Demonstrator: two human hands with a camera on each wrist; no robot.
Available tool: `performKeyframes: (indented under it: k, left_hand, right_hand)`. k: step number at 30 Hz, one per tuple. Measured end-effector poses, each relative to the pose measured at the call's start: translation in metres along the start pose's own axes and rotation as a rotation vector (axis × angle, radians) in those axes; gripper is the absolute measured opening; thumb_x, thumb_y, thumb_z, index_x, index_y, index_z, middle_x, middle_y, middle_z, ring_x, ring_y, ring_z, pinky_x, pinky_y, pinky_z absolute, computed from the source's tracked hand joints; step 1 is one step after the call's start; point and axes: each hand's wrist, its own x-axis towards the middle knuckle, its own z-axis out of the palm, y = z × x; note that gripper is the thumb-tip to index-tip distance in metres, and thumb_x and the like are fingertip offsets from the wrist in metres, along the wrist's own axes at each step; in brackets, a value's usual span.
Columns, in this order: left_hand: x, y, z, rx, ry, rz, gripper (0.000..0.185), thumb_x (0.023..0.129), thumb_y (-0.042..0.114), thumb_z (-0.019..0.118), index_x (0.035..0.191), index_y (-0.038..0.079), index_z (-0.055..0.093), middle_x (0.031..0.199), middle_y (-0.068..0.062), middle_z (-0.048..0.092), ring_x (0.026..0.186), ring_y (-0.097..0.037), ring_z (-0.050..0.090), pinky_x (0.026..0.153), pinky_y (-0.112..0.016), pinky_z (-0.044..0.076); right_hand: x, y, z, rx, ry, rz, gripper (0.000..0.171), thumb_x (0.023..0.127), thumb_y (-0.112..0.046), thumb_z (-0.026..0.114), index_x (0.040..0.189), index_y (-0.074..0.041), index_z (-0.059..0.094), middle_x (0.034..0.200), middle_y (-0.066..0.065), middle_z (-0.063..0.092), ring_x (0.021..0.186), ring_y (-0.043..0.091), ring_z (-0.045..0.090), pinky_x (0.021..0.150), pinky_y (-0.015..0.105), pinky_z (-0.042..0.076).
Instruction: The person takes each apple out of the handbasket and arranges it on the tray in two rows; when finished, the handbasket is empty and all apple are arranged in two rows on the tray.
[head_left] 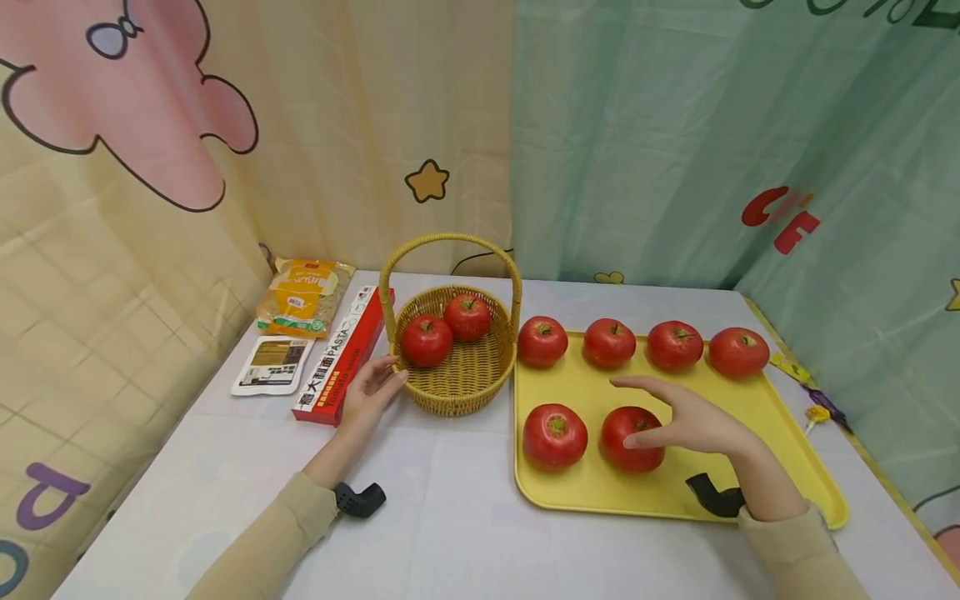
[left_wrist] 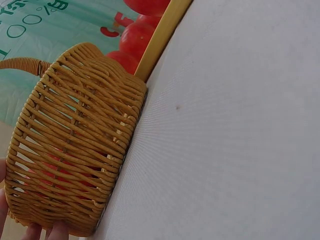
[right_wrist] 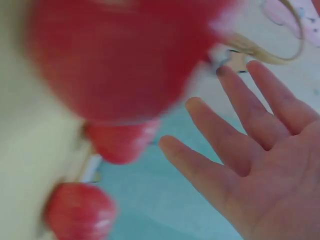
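Observation:
My left hand (head_left: 367,396) holds the left side of a yellow wicker basket (head_left: 453,404), its thumb and a finger at the rim. In the left wrist view, fingertips (left_wrist: 57,231) touch the basket's woven wall (left_wrist: 75,135). Two red apples (head_left: 427,341) lie inside the basket. Over the yellow tray (head_left: 592,496) hovers my right hand (head_left: 693,421), fingers spread and thumb apart from them. Its thumb overlaps a front-row apple (head_left: 626,429) in the head view; contact cannot be told. The right wrist view shows a large blurred apple (right_wrist: 115,60) beside the extended fingers.
Another front apple (head_left: 555,437) and a back row of apples (head_left: 610,342) sit on the tray. Left of the basket lie a red pasta box (head_left: 341,358), an orange food bag (head_left: 303,296) and a white packet (head_left: 272,365). Wrapped lollipops (head_left: 817,412) lie at the right edge.

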Motion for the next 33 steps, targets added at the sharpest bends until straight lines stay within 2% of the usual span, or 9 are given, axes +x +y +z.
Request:
performKeyframes:
  k: [5, 8, 12, 15, 18, 22, 28, 33]
  left_hand:
    - [0.000, -0.001, 0.000, 0.000, 0.007, 0.003, 0.044, 0.088, 0.017, 0.068, 0.126, 0.005, 0.051, 0.131, -0.008, 0.047, 0.126, -0.018, 0.043, 0.093, -0.020, 0.045]
    - [-0.001, 0.000, 0.000, -0.020, 0.006, -0.004, 0.043, 0.088, 0.016, 0.068, 0.126, 0.005, 0.051, 0.131, -0.007, 0.047, 0.126, -0.017, 0.043, 0.093, -0.020, 0.045]
    - [-0.002, -0.001, 0.001, -0.047, -0.011, -0.007, 0.044, 0.088, 0.015, 0.067, 0.127, 0.004, 0.050, 0.133, -0.008, 0.046, 0.127, -0.018, 0.042, 0.094, -0.021, 0.045]
    - [-0.002, -0.001, 0.001, -0.062, -0.020, 0.004, 0.044, 0.088, 0.015, 0.067, 0.127, 0.003, 0.050, 0.133, -0.008, 0.046, 0.127, -0.018, 0.041, 0.094, -0.021, 0.045]
    - [-0.001, -0.002, 0.000, -0.070, -0.016, 0.011, 0.043, 0.087, 0.013, 0.067, 0.126, 0.003, 0.051, 0.132, -0.009, 0.047, 0.126, -0.018, 0.042, 0.093, -0.020, 0.045]
    - [-0.001, -0.001, 0.002, -0.073, -0.018, 0.016, 0.043, 0.088, 0.012, 0.067, 0.126, 0.001, 0.050, 0.133, -0.011, 0.046, 0.126, -0.020, 0.042, 0.092, -0.020, 0.046]
    - [-0.002, -0.001, 0.002, -0.052, -0.007, 0.021, 0.043, 0.088, 0.014, 0.067, 0.126, 0.003, 0.051, 0.133, -0.009, 0.047, 0.127, -0.021, 0.041, 0.092, -0.020, 0.046]
    - [-0.002, 0.000, 0.002, -0.033, 0.000, 0.013, 0.043, 0.088, 0.016, 0.068, 0.125, 0.005, 0.052, 0.132, -0.007, 0.048, 0.127, -0.019, 0.042, 0.093, -0.020, 0.045]
  right_hand:
    - [0.023, -0.051, -0.013, 0.071, 0.076, -0.129, 0.063, 0.081, -0.032, 0.074, 0.136, -0.018, 0.047, 0.138, 0.005, 0.045, 0.126, 0.033, 0.040, 0.099, 0.058, 0.037]
    - [0.040, -0.089, -0.012, 0.141, 0.119, -0.162, 0.061, 0.082, -0.033, 0.073, 0.136, -0.021, 0.047, 0.137, -0.003, 0.046, 0.126, 0.024, 0.041, 0.103, 0.053, 0.035]
    - [0.063, -0.132, -0.001, 0.291, 0.208, -0.233, 0.056, 0.084, -0.026, 0.072, 0.134, -0.018, 0.049, 0.135, -0.003, 0.049, 0.122, 0.020, 0.046, 0.102, 0.044, 0.039]
    - [0.083, -0.152, 0.014, 0.413, 0.288, -0.295, 0.051, 0.084, -0.020, 0.072, 0.131, -0.013, 0.051, 0.130, 0.001, 0.053, 0.120, 0.016, 0.048, 0.102, 0.040, 0.040]
    - [0.101, -0.162, 0.031, 0.541, 0.346, -0.294, 0.047, 0.085, -0.018, 0.071, 0.128, -0.011, 0.053, 0.127, 0.001, 0.055, 0.118, 0.013, 0.049, 0.101, 0.038, 0.041]
    - [0.122, -0.163, 0.054, 0.665, 0.390, -0.246, 0.045, 0.085, -0.018, 0.071, 0.126, -0.010, 0.054, 0.125, 0.001, 0.056, 0.119, 0.017, 0.049, 0.102, 0.036, 0.041]
    - [0.152, -0.156, 0.084, 0.699, 0.442, -0.165, 0.045, 0.083, -0.022, 0.072, 0.124, -0.010, 0.056, 0.121, 0.002, 0.058, 0.118, 0.023, 0.050, 0.100, 0.035, 0.043]
    - [0.171, -0.150, 0.106, 0.718, 0.487, -0.156, 0.046, 0.083, -0.022, 0.072, 0.123, -0.007, 0.056, 0.121, 0.006, 0.058, 0.118, 0.027, 0.049, 0.101, 0.040, 0.041]
